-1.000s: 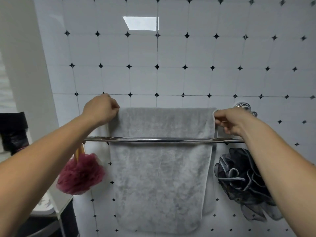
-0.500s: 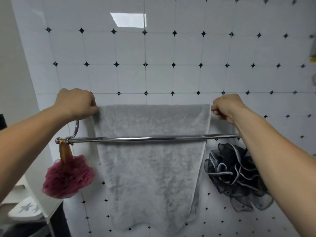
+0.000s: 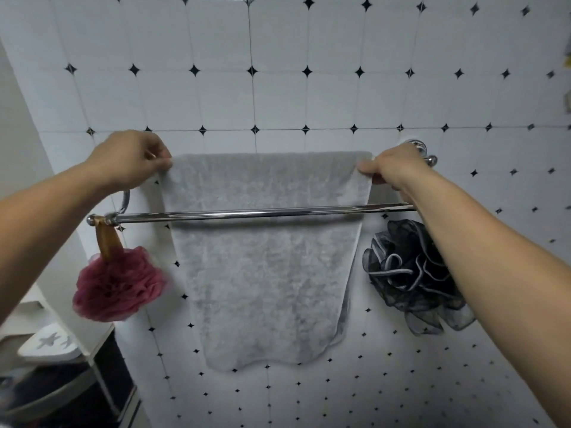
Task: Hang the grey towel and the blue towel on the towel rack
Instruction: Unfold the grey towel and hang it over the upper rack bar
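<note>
Grey towel (image 3: 265,273) is draped over the rear bar of the towel rack (image 3: 262,213), roughly mid-span. Its front panel hangs behind the front bar, against the tiled wall (image 3: 278,97). Blue towel isn't in view.

Left hand (image 3: 129,159) pinches the fold at the towel's left top corner, and right hand (image 3: 392,168) pinches the right top corner near the rack's right mount. Both are grasping cloth.

Step in hand, as I read it, is squaring and spreading the towel.
- Pull both corners outward evenly so the fold sits flat along the bar.
- The bottom right shows the back layer peeking out, so shift the fold until the hems match.
- Keep it mid-bar, off the red loofah (image 3: 117,285) at the rack's left end and the black loofah (image 3: 414,279) at the right end.
- Front bar stays bare, likely for the blue towel.

Versus 0.5 s ago:
- The hands are at the same two corners.
- Left hand reads as a finger pinch where it looked like a closed fist.
- The towel's place on the bar is about unchanged.
- The view has shifted, so the bottom hem and the right mount now show.
</note>
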Demonstrator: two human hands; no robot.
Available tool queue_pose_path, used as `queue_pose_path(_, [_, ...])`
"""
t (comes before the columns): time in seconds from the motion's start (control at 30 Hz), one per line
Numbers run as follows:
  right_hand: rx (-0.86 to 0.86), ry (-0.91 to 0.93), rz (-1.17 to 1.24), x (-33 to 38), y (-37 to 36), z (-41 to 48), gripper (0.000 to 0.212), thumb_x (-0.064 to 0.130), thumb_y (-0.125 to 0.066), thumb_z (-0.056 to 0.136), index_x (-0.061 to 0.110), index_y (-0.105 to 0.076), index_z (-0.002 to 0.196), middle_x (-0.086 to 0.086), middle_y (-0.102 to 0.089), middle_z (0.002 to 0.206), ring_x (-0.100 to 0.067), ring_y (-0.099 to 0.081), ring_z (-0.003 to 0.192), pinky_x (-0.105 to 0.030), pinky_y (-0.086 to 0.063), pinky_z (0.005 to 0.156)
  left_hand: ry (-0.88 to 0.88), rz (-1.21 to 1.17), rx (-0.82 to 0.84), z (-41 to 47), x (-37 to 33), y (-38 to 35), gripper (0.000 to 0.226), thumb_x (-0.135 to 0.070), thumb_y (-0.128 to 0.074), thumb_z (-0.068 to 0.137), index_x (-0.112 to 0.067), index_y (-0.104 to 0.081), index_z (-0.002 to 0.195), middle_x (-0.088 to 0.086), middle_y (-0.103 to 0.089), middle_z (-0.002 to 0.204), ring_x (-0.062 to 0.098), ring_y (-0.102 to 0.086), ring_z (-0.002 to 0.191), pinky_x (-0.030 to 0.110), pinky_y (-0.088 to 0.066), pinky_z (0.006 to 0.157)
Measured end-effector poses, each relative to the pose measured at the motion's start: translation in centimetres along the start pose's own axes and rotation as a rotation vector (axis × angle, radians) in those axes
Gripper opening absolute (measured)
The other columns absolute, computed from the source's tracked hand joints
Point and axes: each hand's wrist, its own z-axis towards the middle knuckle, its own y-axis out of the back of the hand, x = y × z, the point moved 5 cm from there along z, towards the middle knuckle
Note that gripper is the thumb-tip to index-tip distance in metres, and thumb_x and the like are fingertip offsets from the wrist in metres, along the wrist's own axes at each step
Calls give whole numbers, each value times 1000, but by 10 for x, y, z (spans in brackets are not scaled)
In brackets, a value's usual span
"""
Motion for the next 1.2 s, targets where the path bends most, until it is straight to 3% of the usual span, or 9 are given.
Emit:
queue_pose_path(0.1, [-19,31,-68,3,12,8,21,23,-79,75,8,-64,74,-18,-66,84,-24,-59,74,-39,-53,76,-44,155,-12,1,-3,3,9,-33,-68,86,-26,-66,82,4,-70,100,31,-63,98,43,-47,86])
queue_pose_path(0.2, [-50,54,-122,8,19,13,21,31,-75,76,14,-64,83,-13,-63,90,-22,-58,81,-41,-53,84,-147,262,17,-3,-10,4,12,-36,-69,85,-24,-69,84,2,-64,111,31,-59,101,42,-43,81])
queue_pose_path(0.33, [-131,64,-183,13,17,9,32,36,-78,75,13,-57,65,-8,-68,85,-21,-62,82,-46,-52,93,-179,259,-28,-9,-11,8,13,-39,-68,85,-26,-71,86,4,-61,114,32,-58,100,43,-43,82])
queue_pose_path(0.4, [-161,100,-262,13,17,7,43,46,-73,73,5,-65,75,-10,-74,87,-27,-65,86,-50,-48,95,-97,62,-58,-8,-6,10,15,-41,-64,87,-30,-70,95,1,-60,114,27,-59,102,45,-45,89])
queue_pose_path(0.53, [-174,288,-427,21,16,2,46,60,-70,69,31,-61,103,3,-67,106,-28,-59,104,-45,-42,94,-36,-62,67,-5,-4,-7,34,-38,-63,90,-25,-65,122,2,-67,119,25,-59,111,44,-45,98])
queue_pose_path(0.7, [-26,490,-650,19,-4,5,31,56,-64,82,35,-69,104,1,-71,112,-31,-52,117,-38,-24,83,14,-48,13,3,5,-12,22,-35,-60,93,-25,-71,108,1,-73,104,25,-63,103,42,-48,93])
queue_pose_path(0.9, [26,582,-735,24,-15,1,38,47,-56,91,33,-62,125,-3,-64,129,-36,-46,123,-49,-31,99,24,-160,-44,5,10,-15,29,-27,-46,100,-17,-67,118,3,-66,125,24,-58,116,41,-44,99])
queue_pose_path(1.07, [3,579,-740,24,-23,0,38,45,-55,93,28,-63,126,-5,-64,130,-35,-50,121,-49,-34,99,-209,42,-87,-3,-3,-30,31,-31,-46,101,-20,-65,122,1,-67,125,25,-60,116,43,-38,102])
queue_pose_path(1.2, [-57,604,-800,23,-26,-8,35,46,-50,94,29,-64,122,-4,-67,121,-33,-53,114,-45,-33,93,-123,101,-10,5,4,-35,36,-35,-33,103,-21,-62,119,2,-71,113,29,-62,112,47,-33,106])
